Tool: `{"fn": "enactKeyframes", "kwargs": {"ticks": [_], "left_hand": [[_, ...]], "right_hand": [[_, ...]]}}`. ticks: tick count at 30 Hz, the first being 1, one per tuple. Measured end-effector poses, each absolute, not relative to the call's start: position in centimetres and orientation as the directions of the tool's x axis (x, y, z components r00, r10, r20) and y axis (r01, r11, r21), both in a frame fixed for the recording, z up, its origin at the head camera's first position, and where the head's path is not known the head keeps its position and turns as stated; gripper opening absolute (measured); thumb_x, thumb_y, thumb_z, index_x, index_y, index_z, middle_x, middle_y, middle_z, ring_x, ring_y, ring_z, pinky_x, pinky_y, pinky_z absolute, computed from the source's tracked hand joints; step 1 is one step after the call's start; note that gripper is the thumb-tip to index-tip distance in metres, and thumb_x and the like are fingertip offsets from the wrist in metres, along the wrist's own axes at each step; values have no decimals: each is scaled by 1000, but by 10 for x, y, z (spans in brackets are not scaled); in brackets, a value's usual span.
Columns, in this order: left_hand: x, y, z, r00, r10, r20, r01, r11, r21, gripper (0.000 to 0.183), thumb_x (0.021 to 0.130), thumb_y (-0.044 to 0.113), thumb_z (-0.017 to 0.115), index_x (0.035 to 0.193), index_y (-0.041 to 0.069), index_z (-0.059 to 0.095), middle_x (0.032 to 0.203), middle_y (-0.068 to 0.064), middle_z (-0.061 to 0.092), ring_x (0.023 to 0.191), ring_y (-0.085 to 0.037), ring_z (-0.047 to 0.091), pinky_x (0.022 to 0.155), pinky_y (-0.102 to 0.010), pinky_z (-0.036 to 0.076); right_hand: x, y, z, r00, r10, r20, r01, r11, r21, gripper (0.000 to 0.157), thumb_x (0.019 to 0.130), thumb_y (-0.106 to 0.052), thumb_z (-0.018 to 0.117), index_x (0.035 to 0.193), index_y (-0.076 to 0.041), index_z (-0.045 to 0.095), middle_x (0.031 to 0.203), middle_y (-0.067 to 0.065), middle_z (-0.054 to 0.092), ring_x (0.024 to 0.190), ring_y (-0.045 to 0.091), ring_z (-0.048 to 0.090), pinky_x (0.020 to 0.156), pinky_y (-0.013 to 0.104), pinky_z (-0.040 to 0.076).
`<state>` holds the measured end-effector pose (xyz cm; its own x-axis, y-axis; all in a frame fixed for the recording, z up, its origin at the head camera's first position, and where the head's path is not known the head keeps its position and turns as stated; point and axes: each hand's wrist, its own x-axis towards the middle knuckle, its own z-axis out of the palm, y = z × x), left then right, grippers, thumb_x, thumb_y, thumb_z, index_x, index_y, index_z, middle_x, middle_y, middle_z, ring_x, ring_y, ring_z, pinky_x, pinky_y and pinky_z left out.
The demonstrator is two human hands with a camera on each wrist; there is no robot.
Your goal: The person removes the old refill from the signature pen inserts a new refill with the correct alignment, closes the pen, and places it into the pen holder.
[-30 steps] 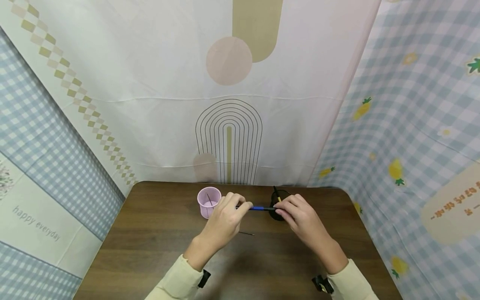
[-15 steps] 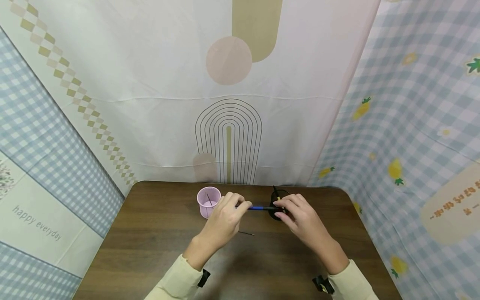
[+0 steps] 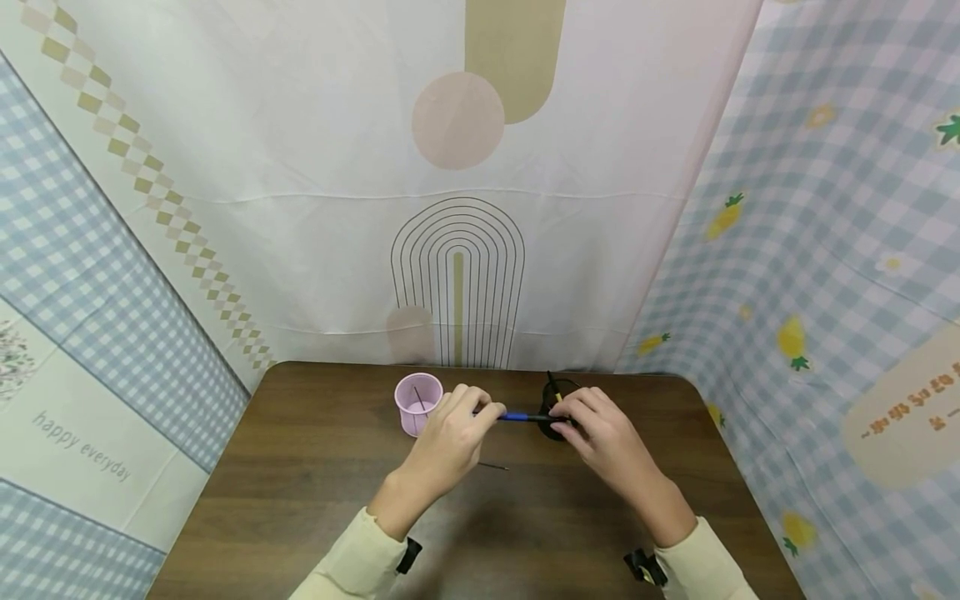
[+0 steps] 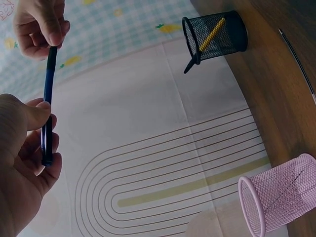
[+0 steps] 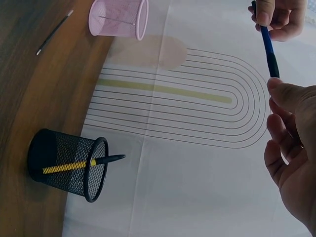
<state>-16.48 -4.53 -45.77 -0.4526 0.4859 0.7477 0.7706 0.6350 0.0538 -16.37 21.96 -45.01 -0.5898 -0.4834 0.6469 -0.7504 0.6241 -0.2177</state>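
Note:
A ballpoint pen [image 3: 515, 416] with a blue barrel and black front section is held level above the table, stretched between both hands. My left hand [image 3: 450, 425] grips the blue barrel between thumb and curled fingers; the barrel's rear end shows in the left wrist view [image 4: 47, 160]. With thumb and fingertips, my right hand [image 3: 603, 437] pinches the black end, whose tip the fingers hide. Below the hands a thin dark pen refill [image 4: 296, 61] lies on the wooden table [image 3: 315, 500].
A pink mesh pen cup [image 4: 284, 197] stands at the back left with a thin dark stick [image 3: 418, 398] inside. Behind the right hand stands a black mesh pen cup [image 5: 66, 158] holding a yellow and black pen [image 5: 69, 167]. Patterned cloth [image 3: 337, 250] hangs behind the table.
The right thumb and fingers spread slightly at the black end half a second ago and now pinch together there again. The left hand keeps its grip; the cups stay put.

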Motion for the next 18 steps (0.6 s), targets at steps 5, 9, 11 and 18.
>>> {"fn": "enactKeyframes", "kwargs": {"ticks": [5,9,11,18], "left_hand": [[-165,-45,-458,-442,488,752,771,636,40,22,93,-3,57,105,11,70,97,-3,62,87,-19,56,70,-29,45],[-165,-45,-458,-440,489,753,771,635,38,22,94,-3,57,105,11,70,97,-3,62,88,-20,56,70,-30,45],[-165,-45,-458,-439,490,754,771,635,36,23,94,-3,57,105,11,70,98,-4,62,88,-20,56,70,-30,45],[-165,-46,-458,-432,493,755,777,629,33,23,93,-5,58,105,10,70,98,-4,62,88,-20,56,70,-30,46]], "right_hand": [[-164,219,-450,-589,-483,648,-749,627,-214,21,82,-7,84,100,-13,73,102,-1,69,95,16,61,82,22,46],[-164,220,-450,-584,-487,649,-752,626,-207,22,82,-7,84,101,-13,74,102,-1,70,94,16,61,81,23,46],[-164,220,-450,-579,-490,651,-755,623,-203,21,83,-7,83,101,-13,75,101,-1,70,94,16,60,80,24,47],[-166,221,-454,-565,-500,656,-767,611,-195,15,87,-6,78,101,-11,75,97,-3,70,90,15,59,79,25,47]]}}
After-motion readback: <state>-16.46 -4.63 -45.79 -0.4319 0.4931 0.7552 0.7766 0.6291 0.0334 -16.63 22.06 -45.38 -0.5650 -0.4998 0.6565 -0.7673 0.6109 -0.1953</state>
